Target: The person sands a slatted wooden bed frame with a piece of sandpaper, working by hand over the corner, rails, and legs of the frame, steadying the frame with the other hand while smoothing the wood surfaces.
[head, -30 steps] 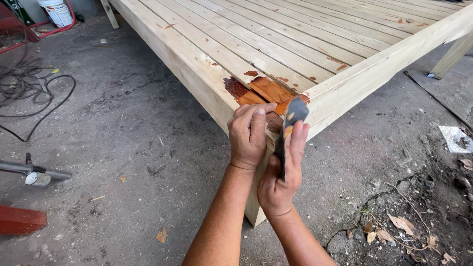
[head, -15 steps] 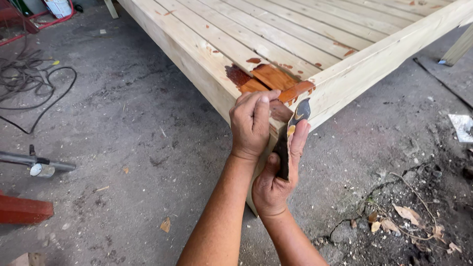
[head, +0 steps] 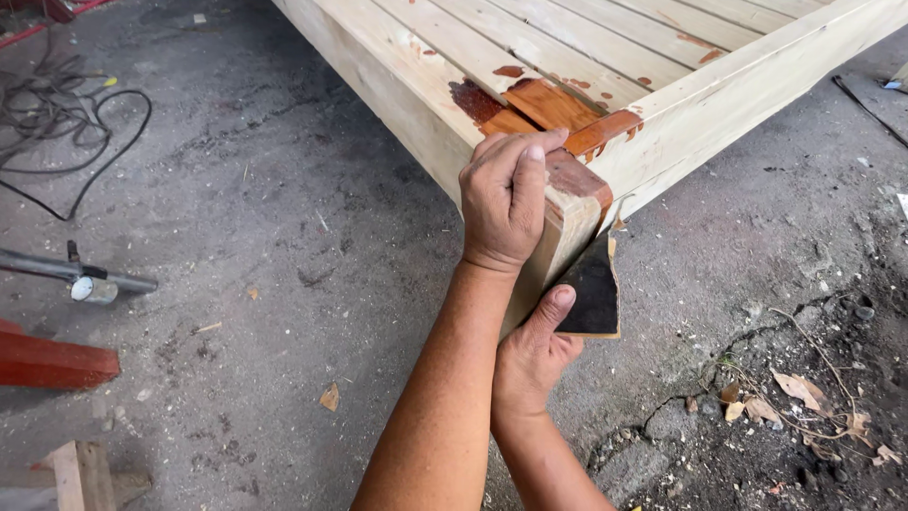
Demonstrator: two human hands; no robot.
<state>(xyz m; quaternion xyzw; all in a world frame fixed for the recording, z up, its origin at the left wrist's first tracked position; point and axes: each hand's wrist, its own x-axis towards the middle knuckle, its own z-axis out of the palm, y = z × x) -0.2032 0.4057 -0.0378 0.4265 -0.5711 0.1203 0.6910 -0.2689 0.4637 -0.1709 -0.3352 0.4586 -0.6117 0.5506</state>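
right hand (head: 534, 352) – fingers pinched on sandpaper (head: 590, 289), pressed to corner post (head: 558, 248) | left hand (head: 506, 199) – fingers clamped over post top | frame (head: 738, 104): corner stained reddish, filler spots, rest bare – sanding seems barely begun

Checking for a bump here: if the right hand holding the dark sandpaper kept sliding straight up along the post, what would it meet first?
Probably the reddish filler patch at the frame's corner, just above the sandpaper held by the right hand. The left hand grips that corner beside it; depth is unclear.
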